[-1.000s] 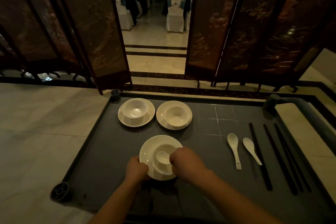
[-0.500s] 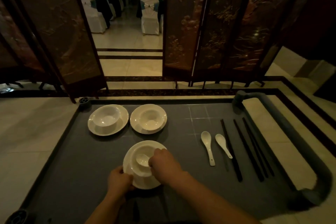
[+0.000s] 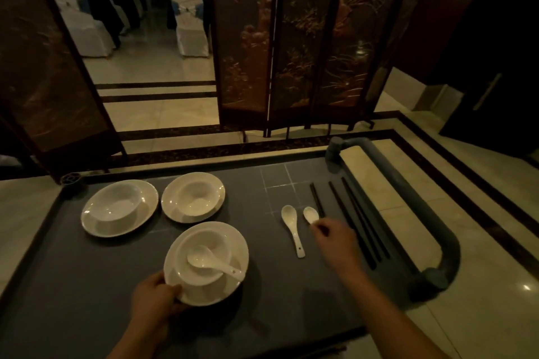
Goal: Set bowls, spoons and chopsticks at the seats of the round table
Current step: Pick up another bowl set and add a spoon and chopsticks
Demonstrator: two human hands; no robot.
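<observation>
The round white ceramic plate is gripped at its near rim by the left hand. The handle of a small white ceramic spoon is pinched by the right hand; black chopsticks lie just right of it.

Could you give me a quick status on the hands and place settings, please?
Left hand gripping near plate, spoon in bowl. Right hand at small spoon. Nothing in the way.
</observation>
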